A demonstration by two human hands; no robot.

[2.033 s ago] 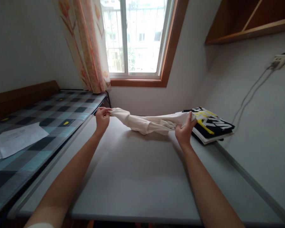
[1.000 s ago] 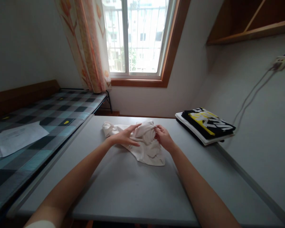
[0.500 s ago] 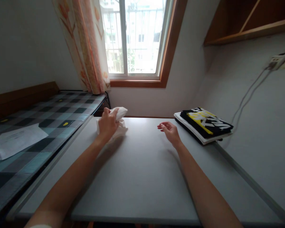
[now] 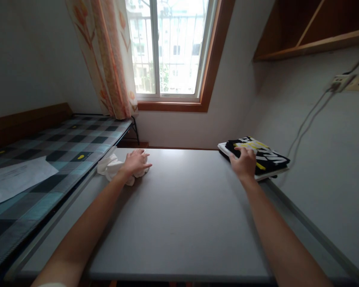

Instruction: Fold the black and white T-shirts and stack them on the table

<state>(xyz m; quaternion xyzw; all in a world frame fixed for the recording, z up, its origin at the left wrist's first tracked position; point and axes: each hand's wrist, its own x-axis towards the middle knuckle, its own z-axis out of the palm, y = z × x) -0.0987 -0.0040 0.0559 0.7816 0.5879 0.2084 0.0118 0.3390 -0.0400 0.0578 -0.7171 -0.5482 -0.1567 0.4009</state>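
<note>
A crumpled white cloth lies at the far left of the white table, partly hidden under my left hand. That hand rests over the cloth with its fingers spread and is open. On the far right sits a stack of folded clothes, black with yellow and white print on top and white layers below. My right hand is at the stack's left side, fingers curved over the top and thumb apart near its edge. No cloth is visibly pinched between those fingers.
To the left, a bed with a checked mattress bears sheets of paper. Ahead are a window and a flowered curtain. A wall shelf and a socket with a cable are on the right.
My left hand has come down and loosened from the white cloth, which now lies spread further left. My right hand has moved right, from above the table onto the folded clothes.
</note>
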